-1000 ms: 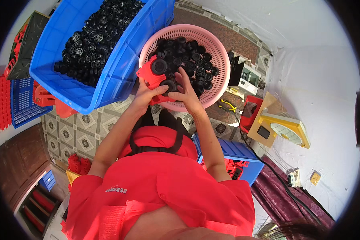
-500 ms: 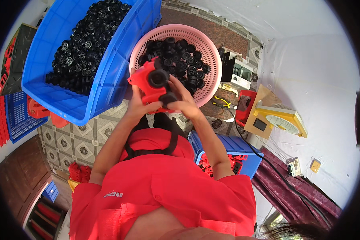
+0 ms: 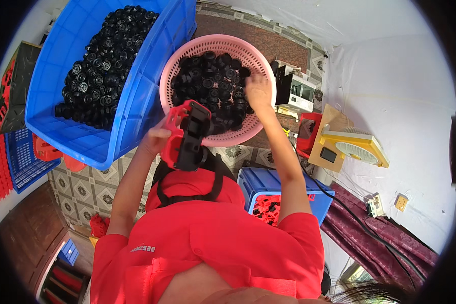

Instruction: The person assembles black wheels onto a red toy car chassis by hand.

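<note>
The patterned tile floor [image 3: 93,190] runs under everything, with a white sheet [image 3: 390,76] covering the stretch well to the right of both hands. Up and to the left of the left hand sits the big blue tub [image 3: 137,109], heaped with black wheels [image 3: 99,76], its near wall just beside that hand. Next in size is the pink basket [image 3: 185,58], touching the tub's right side and lying directly under the right hand; it holds a pile of small black wheels [image 3: 210,83].

The right hand [image 3: 258,91] is down in the basket near its right rim, fingers curled into the pile; whether it has pinched a wheel I cannot tell. The left hand [image 3: 157,139] is wrapped around the red toy body [image 3: 185,134], held upright just off the basket's near rim, with a black part [image 3: 193,139] fitted against it.

Below the right forearm stands a smaller blue crate [image 3: 289,185] of red pieces. Right of the right hand are a white box-like device [image 3: 299,91] and a yellow scale [image 3: 357,147]. Open tile shows only between the tub and the person's knees.
</note>
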Demonstrator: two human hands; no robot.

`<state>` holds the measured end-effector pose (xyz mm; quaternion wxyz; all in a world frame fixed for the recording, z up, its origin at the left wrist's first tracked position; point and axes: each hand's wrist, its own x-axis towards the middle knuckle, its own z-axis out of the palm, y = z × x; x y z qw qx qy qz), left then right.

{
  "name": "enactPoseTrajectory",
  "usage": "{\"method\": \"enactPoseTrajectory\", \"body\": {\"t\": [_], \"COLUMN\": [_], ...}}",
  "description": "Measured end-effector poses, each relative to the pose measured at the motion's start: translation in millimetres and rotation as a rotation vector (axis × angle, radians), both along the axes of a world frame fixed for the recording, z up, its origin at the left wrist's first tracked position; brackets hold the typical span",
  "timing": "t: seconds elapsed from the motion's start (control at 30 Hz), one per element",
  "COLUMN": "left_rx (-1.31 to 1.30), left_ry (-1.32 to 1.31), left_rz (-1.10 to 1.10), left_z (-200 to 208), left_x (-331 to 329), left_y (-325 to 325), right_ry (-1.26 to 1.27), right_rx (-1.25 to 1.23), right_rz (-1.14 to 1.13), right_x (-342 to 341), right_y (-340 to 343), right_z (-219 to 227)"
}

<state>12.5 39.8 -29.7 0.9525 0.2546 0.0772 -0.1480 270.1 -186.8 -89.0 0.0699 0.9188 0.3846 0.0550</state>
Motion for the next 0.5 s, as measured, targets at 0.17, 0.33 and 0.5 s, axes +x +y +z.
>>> {"method": "enactPoseTrajectory", "body": {"t": [0.17,0.33,0.5], "left_rx": [0.094,0.274,0.455], "left_ry": [0.091,0.344,0.331], "left_rz": [0.31,0.51,0.474], "left_z": [11.0,15.8,-1.7], "left_x": [19.8,31.0,35.1], "left_y": [-6.9,-15.2,-22.0], "right_ry": [-0.164,0.693,1.444], "right_rx": [-0.205,0.643,1.285], "right_rz": [0.144,-0.38,-0.226], "right_x": [8.7,-30.0,-90.7], "right_y": [-36.2,4.7,31.2], "right_z": [-57.8,7.2,97.3]}}
